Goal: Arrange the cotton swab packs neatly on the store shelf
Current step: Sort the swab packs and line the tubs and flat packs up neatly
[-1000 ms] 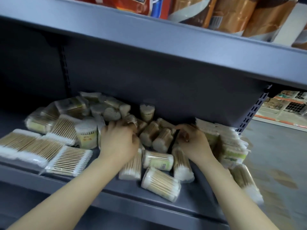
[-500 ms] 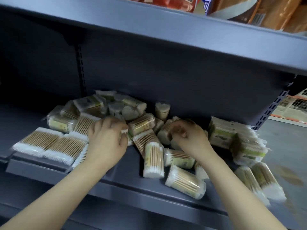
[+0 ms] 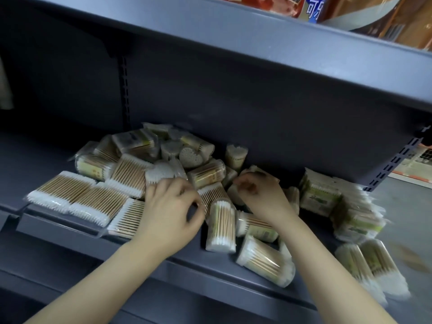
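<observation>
Blue package (image 3: 314, 8) on upper shelf, characters "可"

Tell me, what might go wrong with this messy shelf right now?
1. Two round packs at the right end poke past the shelf edge and may well fall.
2. Both hands, left hand and right hand, dig in the loose pile; a nudge could roll the front pack off the lip.

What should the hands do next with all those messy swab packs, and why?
Probably stand up the round pack lying between the left hand and right hand. It lies on its side in a jumble, while the flat packs at the left already sit in a row near the shelf edge.
</observation>
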### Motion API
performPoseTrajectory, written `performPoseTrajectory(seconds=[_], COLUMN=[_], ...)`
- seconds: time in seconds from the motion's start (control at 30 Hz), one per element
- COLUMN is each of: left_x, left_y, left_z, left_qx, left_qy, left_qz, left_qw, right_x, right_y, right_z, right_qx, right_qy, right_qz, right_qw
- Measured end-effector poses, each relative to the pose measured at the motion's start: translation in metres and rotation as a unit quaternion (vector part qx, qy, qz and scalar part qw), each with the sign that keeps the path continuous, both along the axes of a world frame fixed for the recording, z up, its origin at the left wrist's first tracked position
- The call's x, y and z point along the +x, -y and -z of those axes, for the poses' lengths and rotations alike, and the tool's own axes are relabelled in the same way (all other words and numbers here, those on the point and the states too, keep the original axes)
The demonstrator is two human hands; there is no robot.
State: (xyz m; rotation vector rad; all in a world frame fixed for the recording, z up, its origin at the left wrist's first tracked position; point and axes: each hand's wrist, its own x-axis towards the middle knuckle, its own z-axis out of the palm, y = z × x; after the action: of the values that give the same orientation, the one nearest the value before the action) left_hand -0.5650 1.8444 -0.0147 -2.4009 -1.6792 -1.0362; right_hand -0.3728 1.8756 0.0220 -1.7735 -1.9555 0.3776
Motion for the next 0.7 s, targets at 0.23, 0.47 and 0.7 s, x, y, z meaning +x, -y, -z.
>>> performPoseTrajectory(seconds=[0.23,0.47,0.7], left_x=[0.037,0.062,0.06], left_y=[0.01,0.015,0.022], left_z=[-0.007,-0.011,-0.008], left_qx=[-0.119,-0.166,-0.183], left_qy=[-0.066,-0.094,-0.012], left_qz=[-0.028,-0.065,-0.062], left_qw=[0.99,0.979,0.981], right_x=[0.007,0.01,0.016], right_y=[0.015,0.021,0.027], right_z=[0.0,0.002,-0.002], right_qx=[0.009,0.003,0.001], right_qy=[0.009,0.023,0.017], right_qz=[-0.013,-0.004,-0.003], right_qw=[1.0,1.0,1.0])
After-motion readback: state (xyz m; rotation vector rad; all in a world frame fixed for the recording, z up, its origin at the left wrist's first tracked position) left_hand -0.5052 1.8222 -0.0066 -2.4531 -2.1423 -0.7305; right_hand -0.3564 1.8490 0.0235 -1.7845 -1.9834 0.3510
